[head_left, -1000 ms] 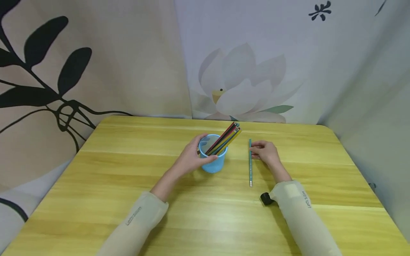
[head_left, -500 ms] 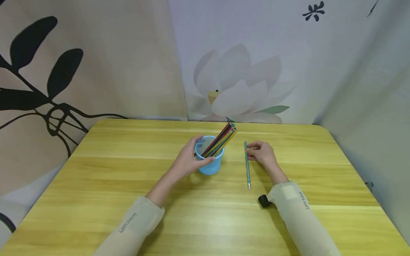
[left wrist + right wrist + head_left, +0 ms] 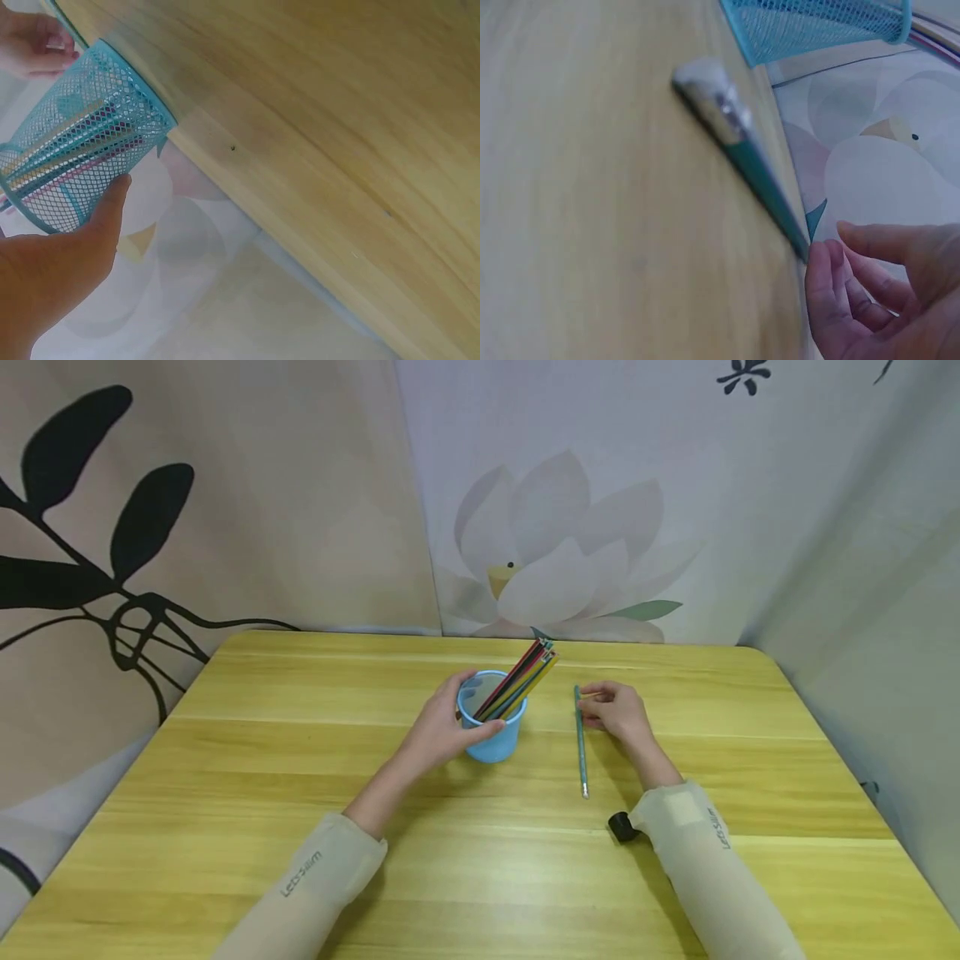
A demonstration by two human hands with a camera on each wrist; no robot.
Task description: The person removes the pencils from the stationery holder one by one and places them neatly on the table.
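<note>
My left hand grips the side of a light blue mesh pencil cup, its thumb near the rim. The cup holds a bundle of several pencils, leaning right, and in the left wrist view they show through the mesh. To the right of the cup, my right hand pinches a teal pencil near its far end with the fingertips. The pencil's eraser end points toward me. In the right wrist view, the fingers are curled and hide the pencil's far end.
A wooden table lies under both hands. Behind it hangs a pale curtain with printed flowers and leaves. A small black object sits at the right sleeve's cuff.
The view has shifted slightly. The teal pencil has turned a little, its far end now further left than its eraser. Both hands keep nearly the same places.
</note>
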